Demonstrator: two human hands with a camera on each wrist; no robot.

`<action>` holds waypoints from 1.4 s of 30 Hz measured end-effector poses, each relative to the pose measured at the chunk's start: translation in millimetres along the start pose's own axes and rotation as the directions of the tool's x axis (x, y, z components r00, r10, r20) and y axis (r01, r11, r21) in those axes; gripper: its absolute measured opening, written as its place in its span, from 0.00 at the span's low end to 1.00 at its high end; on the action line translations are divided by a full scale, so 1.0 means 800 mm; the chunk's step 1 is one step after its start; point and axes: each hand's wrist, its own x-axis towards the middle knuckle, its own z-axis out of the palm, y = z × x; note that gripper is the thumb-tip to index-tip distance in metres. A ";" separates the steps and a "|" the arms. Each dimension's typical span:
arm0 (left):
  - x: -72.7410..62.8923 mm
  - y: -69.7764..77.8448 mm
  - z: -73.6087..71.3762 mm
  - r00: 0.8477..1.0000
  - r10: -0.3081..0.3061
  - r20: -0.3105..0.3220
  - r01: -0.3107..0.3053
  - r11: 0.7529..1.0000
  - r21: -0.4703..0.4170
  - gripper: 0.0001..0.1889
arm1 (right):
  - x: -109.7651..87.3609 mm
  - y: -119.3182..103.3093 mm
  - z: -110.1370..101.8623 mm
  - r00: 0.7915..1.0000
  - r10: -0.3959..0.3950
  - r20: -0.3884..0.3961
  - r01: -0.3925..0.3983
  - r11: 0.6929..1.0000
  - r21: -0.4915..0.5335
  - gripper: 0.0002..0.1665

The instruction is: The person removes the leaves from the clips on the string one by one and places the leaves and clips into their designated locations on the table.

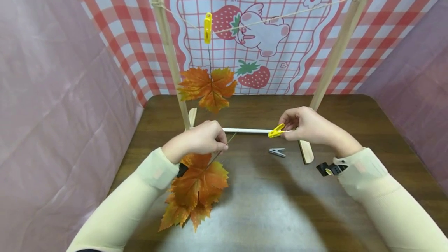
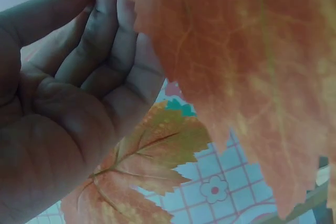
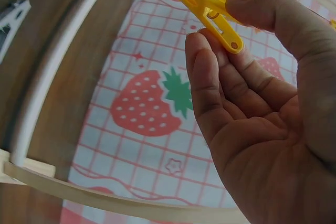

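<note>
My left hand (image 1: 204, 137) pinches the thin stem of an orange maple leaf (image 1: 199, 186) between thumb and fingertips. The leaf hangs below the hand and overlaps more orange leaf points beneath it. In the left wrist view this leaf (image 2: 226, 66) fills much of the right side. On the right, my other hand (image 1: 309, 125) holds a yellow clothespin (image 1: 276, 130) by its handle ends, over the far half of the table. Thumb and fingers sit on the two arms of that clothespin (image 3: 210, 14) in the right wrist view.
A string (image 1: 297, 13) runs between two wooden posts (image 1: 339, 49). From it hangs another maple leaf (image 1: 210, 88) under a second yellow clothespin (image 1: 208, 28). A white rod (image 1: 246, 130) joins the posts low down. One grey clothespin (image 1: 277, 152) lies on the wooden table (image 1: 266, 213).
</note>
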 end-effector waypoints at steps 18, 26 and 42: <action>0.008 -0.027 0.066 0.975 0.007 0.224 -0.020 0.998 0.057 0.18 | -0.005 0.045 0.054 0.999 -0.018 0.050 0.013 0.995 0.096 0.11; 0.017 -0.031 0.094 0.976 -0.060 0.211 0.039 0.994 0.102 0.16 | -0.009 0.060 0.074 0.999 -0.009 0.045 0.004 0.995 0.101 0.10; 0.025 -0.036 0.124 0.989 -0.077 0.125 0.064 0.992 0.106 0.18 | -0.016 0.082 0.092 0.999 -0.023 0.029 0.021 0.997 0.080 0.11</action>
